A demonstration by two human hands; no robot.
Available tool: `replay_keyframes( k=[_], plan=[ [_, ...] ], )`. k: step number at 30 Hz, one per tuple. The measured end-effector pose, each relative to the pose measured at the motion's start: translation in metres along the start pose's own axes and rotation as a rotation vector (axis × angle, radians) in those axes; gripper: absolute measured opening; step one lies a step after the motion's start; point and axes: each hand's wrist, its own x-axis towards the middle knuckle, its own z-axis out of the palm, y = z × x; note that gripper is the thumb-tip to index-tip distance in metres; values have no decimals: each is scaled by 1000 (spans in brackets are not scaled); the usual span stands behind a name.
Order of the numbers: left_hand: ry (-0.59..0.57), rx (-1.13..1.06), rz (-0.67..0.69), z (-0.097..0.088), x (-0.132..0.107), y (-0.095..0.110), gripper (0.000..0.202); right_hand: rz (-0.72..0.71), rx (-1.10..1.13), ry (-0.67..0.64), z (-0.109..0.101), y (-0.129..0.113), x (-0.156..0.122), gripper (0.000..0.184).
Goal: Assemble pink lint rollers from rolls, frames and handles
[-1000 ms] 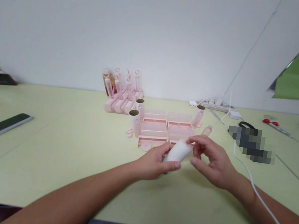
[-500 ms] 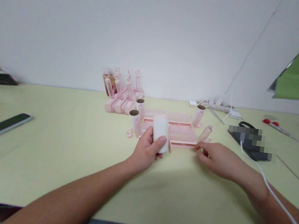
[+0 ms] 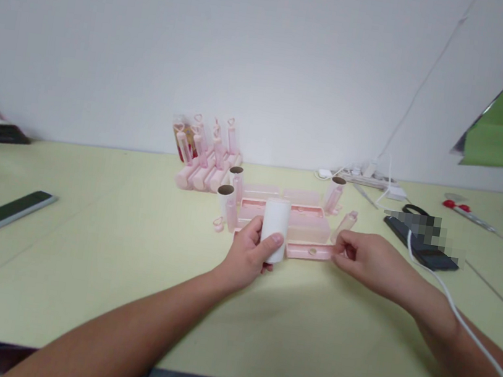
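My left hand (image 3: 249,254) is wrapped round a white lint roller roll (image 3: 275,229), held upright over the table. To its right, my right hand (image 3: 358,256) pinches the right end of a shallow pink lint roller cover (image 3: 310,252). The inside of that cover faces me and shows a small round mark; its left end is partly hidden behind the roll. Just behind lie more pink covers (image 3: 306,226). Brown-cored rolls (image 3: 225,200) stand with pink handles on the left, and another roll (image 3: 332,193) stands behind on the right. A pink handle (image 3: 347,222) leans beside my right hand.
Several assembled pink lint rollers (image 3: 208,164) stand by the wall. A phone (image 3: 2,214) lies far left. On the right are a black device (image 3: 426,244), a white cable (image 3: 457,320) crossing my forearm, and a red-ended tool (image 3: 468,213).
The front pink cover has tipped so its inside now faces me, with my right fingers at its end. My left hand has shifted the roll slightly right and lower.
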Motion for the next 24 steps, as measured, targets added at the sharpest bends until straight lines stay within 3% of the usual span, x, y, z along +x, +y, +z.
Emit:
replay_keyframes(
  k=[7, 11, 17, 24],
  plan=[
    [-31, 19, -64, 3, -1, 2, 45, -92, 101, 145, -5, 2, -2, 3],
    [-44, 33, -103, 4, -2, 2, 46, -169, 162, 139, -3, -4, -4, 3],
    [-168, -62, -172, 10, -3, -3, 46, -275, 252, 140, 8, -18, -9, 5],
    [-246, -111, -272, 13, -7, -9, 44, -240, 299, 101, 15, -21, -9, 14]
  ],
)
